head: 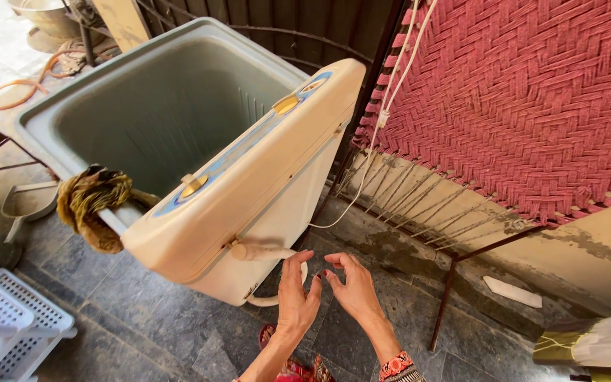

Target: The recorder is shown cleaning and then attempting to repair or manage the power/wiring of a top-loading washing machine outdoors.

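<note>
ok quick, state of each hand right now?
Left hand: open, fingers on the white hose of the washing machine, not gripping.
Right hand: open, fingers curled, holding nothing.

Smooth plastic washing machine (249, 191); rough woven cot (525, 99).
</note>
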